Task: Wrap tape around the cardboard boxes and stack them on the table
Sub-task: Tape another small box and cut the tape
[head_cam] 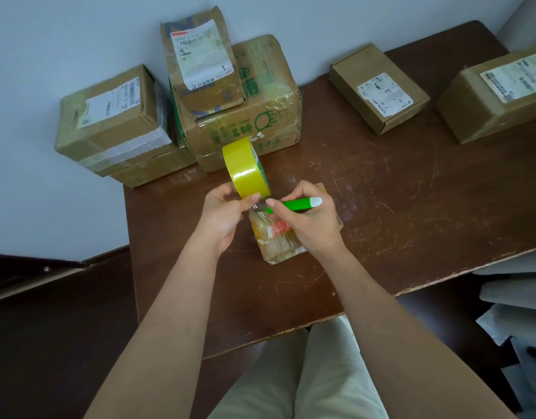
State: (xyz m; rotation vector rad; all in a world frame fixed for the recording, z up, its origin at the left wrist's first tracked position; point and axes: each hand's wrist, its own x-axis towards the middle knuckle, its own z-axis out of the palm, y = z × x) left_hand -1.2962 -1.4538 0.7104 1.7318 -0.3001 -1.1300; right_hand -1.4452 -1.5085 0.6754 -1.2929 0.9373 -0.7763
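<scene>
A yellow tape roll was gripped in the left hand and held upright just above a small box lying near the middle of the desk, toward its front edge. A green cutter was pinched in the right hand, its blade end pointed at the short stretch of tape between roll and box. The box appeared already wound in clear tape. The step in hand was judged to be cutting the tape free.

Several risks were seen. The left fingertips lay very close to the blade, so a slip could nick them. If the tape were not kept taut, it could be torn raggedly or stuck back on itself. With both hands occupied the box was left unheld, so it could be dragged by the pull.

At the back left corner a stack of taped boxes stood against the wall; two boxes at the back right were apparently untaped.
</scene>
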